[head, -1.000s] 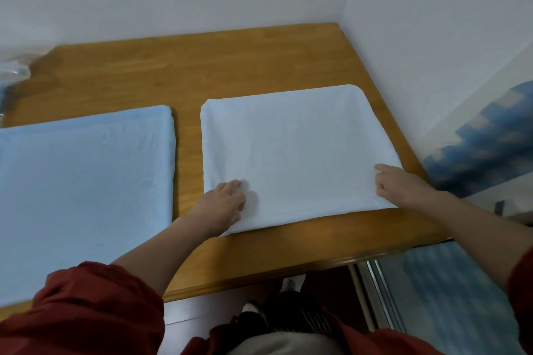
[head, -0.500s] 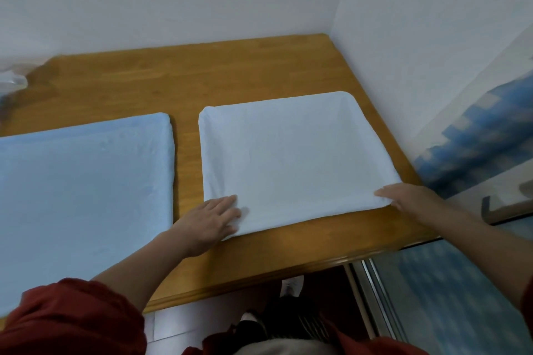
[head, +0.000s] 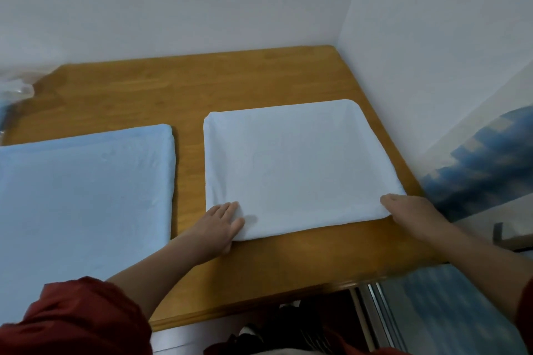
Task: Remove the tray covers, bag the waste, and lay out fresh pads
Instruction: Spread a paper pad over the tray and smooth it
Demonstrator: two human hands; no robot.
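A white pad (head: 294, 164) covers a square tray on the right half of the wooden table (head: 187, 86). My left hand (head: 217, 225) lies flat with straight fingers on the pad's near left corner. At the near right corner rests my right hand (head: 409, 210), fingers flat along the pad's edge. A light blue pad (head: 80, 196) covers a second tray on the left side of the table.
White walls close off the table at the back and right. A crumpled clear plastic bag (head: 16, 89) lies at the far left edge. Below the table's near edge (head: 259, 308) are my dark shoes; a blue patterned surface stands on the right.
My left hand's fingers have straightened and now lie flat on the pad's near left corner. My right hand has flattened onto the near right corner. The view tilted upward.
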